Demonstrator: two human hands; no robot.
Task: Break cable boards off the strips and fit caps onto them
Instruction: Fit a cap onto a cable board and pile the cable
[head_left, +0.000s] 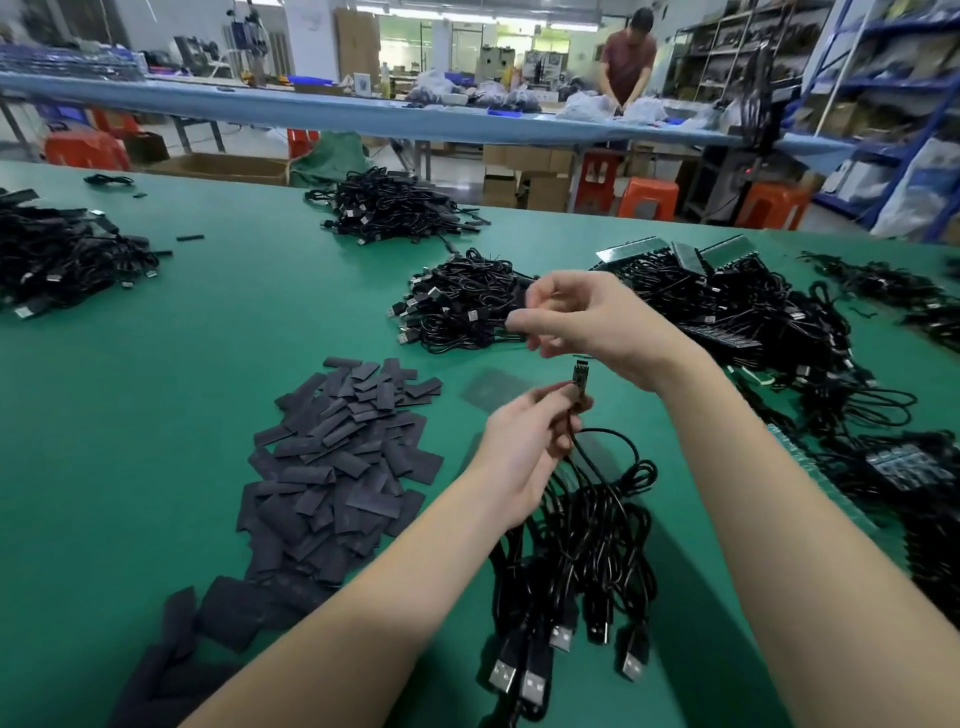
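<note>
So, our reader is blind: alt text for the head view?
Over a green table, the left hand pinches a small cable board upright, cables dangling; the right hand holds something dark above it. A pile of black caps lies left.

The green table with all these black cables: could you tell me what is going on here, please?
A person is assembling cables. The left hand holds a bundle of black cables and pinches one small board upright. The right hand hovers just above it, fingers curled; whether it holds a cap is unclear. A pile of flat black caps lies to the left on the green table.
</note>
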